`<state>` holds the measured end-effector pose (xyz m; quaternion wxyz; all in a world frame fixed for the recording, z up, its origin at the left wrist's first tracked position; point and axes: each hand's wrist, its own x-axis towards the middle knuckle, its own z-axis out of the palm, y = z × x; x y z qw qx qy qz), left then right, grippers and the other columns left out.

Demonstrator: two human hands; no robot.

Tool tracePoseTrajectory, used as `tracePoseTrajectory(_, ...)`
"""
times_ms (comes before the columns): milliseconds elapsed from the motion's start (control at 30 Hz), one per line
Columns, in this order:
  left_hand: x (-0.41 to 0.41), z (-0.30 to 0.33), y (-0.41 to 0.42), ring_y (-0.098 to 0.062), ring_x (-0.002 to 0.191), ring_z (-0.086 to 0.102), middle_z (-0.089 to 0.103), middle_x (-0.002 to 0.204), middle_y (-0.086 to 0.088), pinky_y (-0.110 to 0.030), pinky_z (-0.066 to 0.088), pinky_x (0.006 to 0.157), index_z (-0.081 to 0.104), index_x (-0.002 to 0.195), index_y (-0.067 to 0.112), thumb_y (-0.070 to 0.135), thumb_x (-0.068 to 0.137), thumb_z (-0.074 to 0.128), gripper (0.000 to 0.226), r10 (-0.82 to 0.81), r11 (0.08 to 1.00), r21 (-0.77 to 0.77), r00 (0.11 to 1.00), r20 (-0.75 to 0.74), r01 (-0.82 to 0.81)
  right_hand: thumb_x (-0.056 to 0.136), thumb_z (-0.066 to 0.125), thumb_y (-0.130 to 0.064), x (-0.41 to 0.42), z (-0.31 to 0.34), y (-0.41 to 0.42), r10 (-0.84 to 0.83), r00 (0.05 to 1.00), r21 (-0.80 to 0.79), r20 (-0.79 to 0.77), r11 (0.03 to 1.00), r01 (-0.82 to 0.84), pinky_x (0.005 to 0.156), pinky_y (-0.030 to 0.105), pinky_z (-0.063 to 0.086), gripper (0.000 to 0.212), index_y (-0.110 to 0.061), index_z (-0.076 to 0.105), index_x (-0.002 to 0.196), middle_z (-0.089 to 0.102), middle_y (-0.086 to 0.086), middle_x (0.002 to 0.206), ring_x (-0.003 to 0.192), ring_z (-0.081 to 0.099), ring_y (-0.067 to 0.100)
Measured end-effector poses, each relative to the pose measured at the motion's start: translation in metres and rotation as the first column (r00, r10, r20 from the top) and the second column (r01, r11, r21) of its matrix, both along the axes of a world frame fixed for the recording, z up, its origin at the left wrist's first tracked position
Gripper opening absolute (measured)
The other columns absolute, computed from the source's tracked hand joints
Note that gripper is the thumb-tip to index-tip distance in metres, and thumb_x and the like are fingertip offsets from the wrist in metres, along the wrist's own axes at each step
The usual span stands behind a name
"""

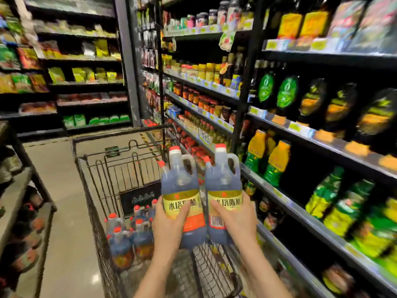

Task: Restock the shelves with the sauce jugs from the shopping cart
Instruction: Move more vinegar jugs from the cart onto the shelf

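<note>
A supermarket aisle: stocked shelves beside a shopping cart.

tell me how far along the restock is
Done: nothing can be confirmed; no matching jugs are clearly visible on the shelves. In hand: the left hand and right hand each hold a red-capped sauce jug above the shopping cart. Left: several more jugs sit in the cart.

Wire cart holds red-capped sauce jugs.
</note>
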<state>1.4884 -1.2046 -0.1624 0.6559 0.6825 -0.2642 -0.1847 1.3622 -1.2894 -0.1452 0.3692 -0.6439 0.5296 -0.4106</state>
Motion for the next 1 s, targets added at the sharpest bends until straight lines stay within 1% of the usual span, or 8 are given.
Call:
tracePoseTrajectory(133, -0.045, 0.013, 0.012, -0.023, 0.1, 0.06, 0.064, 0.108, -0.002, -0.04, 0.048, 0.088, 0.047, 0.123, 0.014, 0.064, 0.057, 0.07, 0.086, -0.158, 0.987, -0.031, 0.987, -0.019, 0.158, 0.064, 0.08, -0.042, -0.057, 0.014, 0.034, -0.132, 0.991, -0.018, -0.027, 0.991, 0.131, 0.079, 0.029, 0.035, 0.068, -0.017, 0.052, 0.12, 0.058, 0.009, 0.115, 0.113, 0.049, 0.028)
tracePoseTrajectory(233, -0.086, 0.022, 0.016, -0.019, 0.097, 0.056, 0.058, 0.111, -0.004, -0.033, 0.043, 0.085, 0.041, 0.13, 0.013, 0.039, 0.072, 0.076, 0.072, -0.285, 0.958, -0.048, 0.958, -0.033, 0.284, 0.062, 0.079, -0.045, -0.104, 0.026, 0.059, -0.257, 0.966, -0.026, -0.014, 0.966, 0.257, 0.085, 0.034, 0.043, 0.069, -0.021, 0.053, 0.121, 0.056, 0.009, 0.114, 0.111, 0.052, 0.027)
tracePoseTrajectory(333, -0.132, 0.031, 0.019, -0.023, 0.096, 0.061, 0.061, 0.108, -0.003, -0.042, 0.049, 0.086, 0.044, 0.123, 0.019, 0.06, 0.055, 0.069, 0.083, -0.429, 0.903, -0.038, 0.903, -0.015, 0.428, 0.06, 0.078, -0.051, -0.154, 0.032, 0.081, -0.374, 0.927, -0.039, -0.008, 0.927, 0.374, 0.08, 0.035, 0.045, 0.069, -0.022, 0.054, 0.118, 0.057, 0.006, 0.111, 0.105, 0.056, 0.027)
tracePoseTrajectory(433, -0.184, 0.039, 0.026, -0.025, 0.1, 0.059, 0.06, 0.107, -0.004, -0.041, 0.047, 0.088, 0.045, 0.125, 0.015, 0.054, 0.057, 0.071, 0.083, -0.522, 0.85, -0.07, 0.853, 0.013, 0.522, 0.058, 0.078, -0.051, -0.21, 0.037, 0.107, -0.502, 0.865, -0.07, 0.011, 0.863, 0.501, 0.082, 0.037, 0.047, 0.066, -0.021, 0.055, 0.113, 0.056, 0.002, 0.105, 0.105, 0.057, 0.026)
tracePoseTrajectory(533, -0.245, 0.047, 0.039, -0.019, 0.094, 0.053, 0.055, 0.106, -0.004, -0.03, 0.04, 0.079, 0.041, 0.131, 0.01, 0.03, 0.075, 0.076, 0.07, -0.623, 0.781, -0.043, 0.782, 0.012, 0.623, 0.059, 0.078, -0.051, -0.268, 0.042, 0.14, -0.62, 0.785, -0.093, 0.007, 0.781, 0.617, 0.085, 0.038, 0.048, 0.07, -0.018, 0.055, 0.117, 0.059, 0.005, 0.11, 0.108, 0.057, 0.027)
tracePoseTrajectory(667, -0.329, 0.052, 0.068, -0.026, 0.099, 0.058, 0.06, 0.112, -0.011, -0.039, 0.047, 0.085, 0.042, 0.13, 0.012, 0.052, 0.057, 0.072, 0.089, -0.766, 0.64, -0.068, 0.643, 0.029, 0.766, 0.061, 0.078, -0.049, -0.349, 0.047, 0.199, -0.73, 0.684, -0.124, 0.015, 0.677, 0.725, 0.083, 0.035, 0.046, 0.063, -0.017, 0.057, 0.111, 0.062, 0.007, 0.111, 0.107, 0.057, 0.027)
tracePoseTrajectory(833, -0.437, 0.058, 0.13, -0.02, 0.095, 0.054, 0.06, 0.111, -0.011, -0.028, 0.036, 0.076, 0.04, 0.132, 0.009, 0.026, 0.075, 0.076, 0.069, -0.86, 0.503, -0.064, 0.507, 0.061, 0.862, 0.062, 0.079, -0.049, -0.455, 0.049, 0.291, -0.839, 0.537, -0.049, 0.085, 0.535, 0.844, 0.085, 0.036, 0.047, 0.056, -0.022, 0.057, 0.105, 0.063, 0.004, 0.105, 0.103, 0.059, 0.026)
tracePoseTrajectory(1000, -0.549, 0.054, 0.204, -0.021, 0.093, 0.055, 0.059, 0.106, -0.008, -0.033, 0.042, 0.079, 0.042, 0.129, 0.011, 0.035, 0.069, 0.08, 0.074, -0.938, 0.343, -0.07, 0.346, 0.033, 0.937, 0.066, 0.08, -0.039, -0.559, 0.043, 0.393, -0.899, 0.401, -0.005, 0.176, 0.407, 0.914, 0.08, 0.039, 0.052, 0.033, -0.03, 0.056, 0.087, 0.067, -0.003, 0.093, 0.09, 0.065, 0.021)
